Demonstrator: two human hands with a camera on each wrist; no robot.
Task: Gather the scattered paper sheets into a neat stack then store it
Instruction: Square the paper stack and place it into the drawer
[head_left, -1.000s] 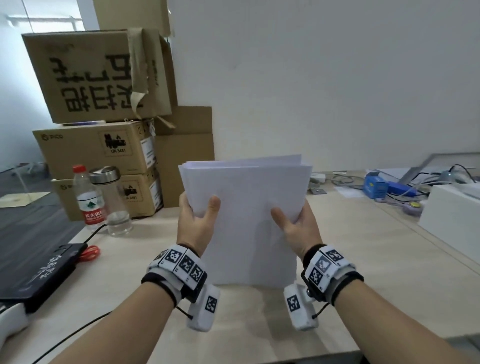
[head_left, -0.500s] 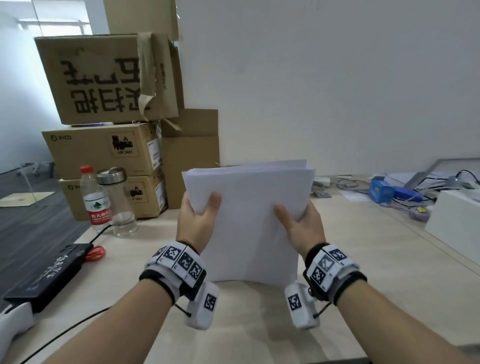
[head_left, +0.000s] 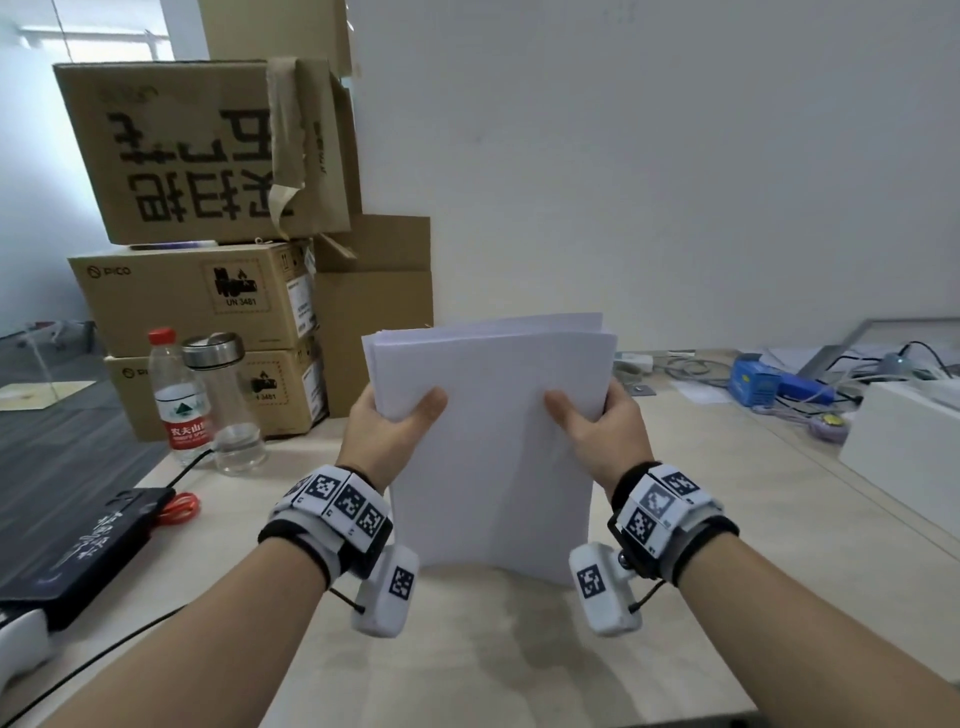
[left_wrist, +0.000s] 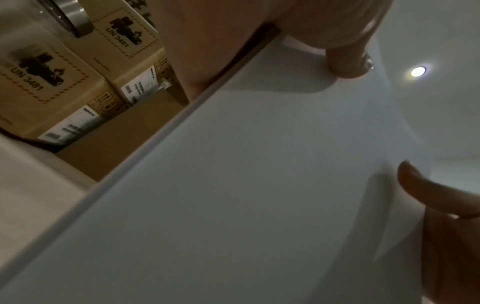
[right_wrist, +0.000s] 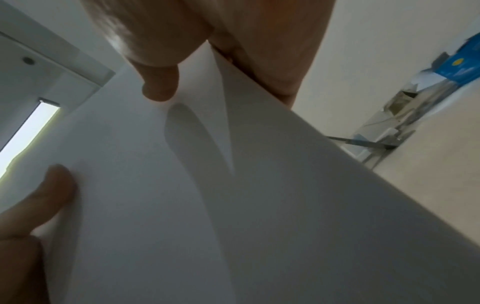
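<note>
A stack of white paper sheets (head_left: 493, 447) stands upright on its short edge on the light wooden table (head_left: 467, 649), its top edges slightly uneven. My left hand (head_left: 395, 431) grips the stack's left edge, thumb on the near face. My right hand (head_left: 597, 426) grips the right edge the same way. In the left wrist view the paper stack (left_wrist: 233, 185) fills the frame, with my left thumb pressed on it near the top. The right wrist view shows the paper stack (right_wrist: 207, 205) with my right thumb pressed on its face.
Stacked cardboard boxes (head_left: 208, 291) stand at the back left, with a water bottle (head_left: 179, 400) and a clear steel-lidded bottle (head_left: 228, 405) before them. A black case (head_left: 67, 551) lies at the left edge. A white box (head_left: 904, 447) and blue items with cables (head_left: 769, 384) sit right.
The stack and both hands stay in nearly the same place; the view has shifted slightly to the left. Both grips are unchanged.
</note>
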